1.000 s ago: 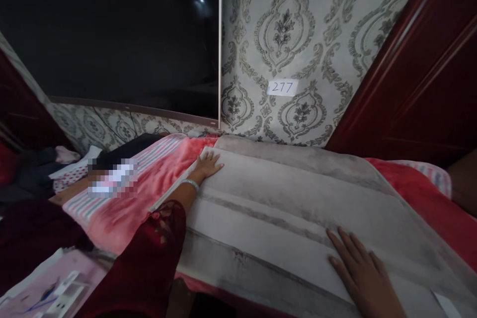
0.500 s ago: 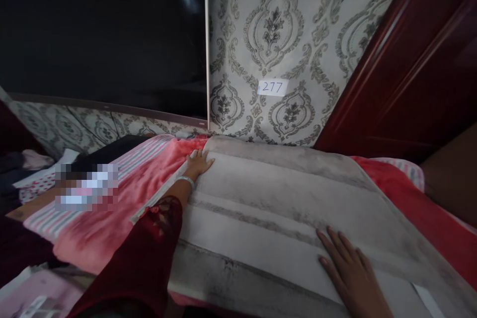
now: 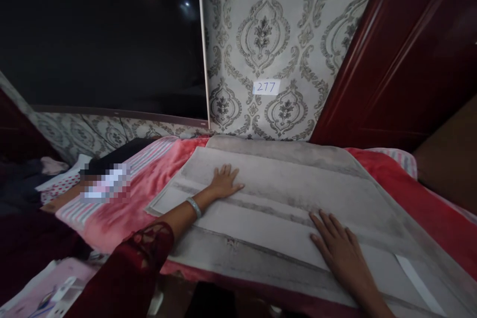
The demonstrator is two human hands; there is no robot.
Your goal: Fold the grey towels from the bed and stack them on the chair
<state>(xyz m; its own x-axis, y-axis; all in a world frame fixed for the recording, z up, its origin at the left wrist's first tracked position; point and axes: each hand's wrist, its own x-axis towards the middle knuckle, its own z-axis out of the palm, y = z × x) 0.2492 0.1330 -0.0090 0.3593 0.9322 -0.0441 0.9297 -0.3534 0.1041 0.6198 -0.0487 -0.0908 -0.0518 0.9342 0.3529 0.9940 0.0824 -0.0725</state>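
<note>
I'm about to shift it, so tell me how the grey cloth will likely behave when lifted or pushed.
The grey cloth will probably sag if lifted by one edge, since it looks thin and spreads wide. Being flat, it seems unlikely to roll or tip. Pushed, it may drag, as the pink blanket under its left edge looks plush.

Passage: a lane of cloth (image 3: 276,212) between left hand (image 3: 224,182) and right hand (image 3: 337,243); also the cloth's low far stretch, past both sets of fingertips.
Barriers: wall (image 3: 231,25), behind the far edge; screen (image 3: 97,39), far left; red panel (image 3: 395,59), far right.
Near-left obstruction: red sleeve (image 3: 122,263), slanting across.
</note>
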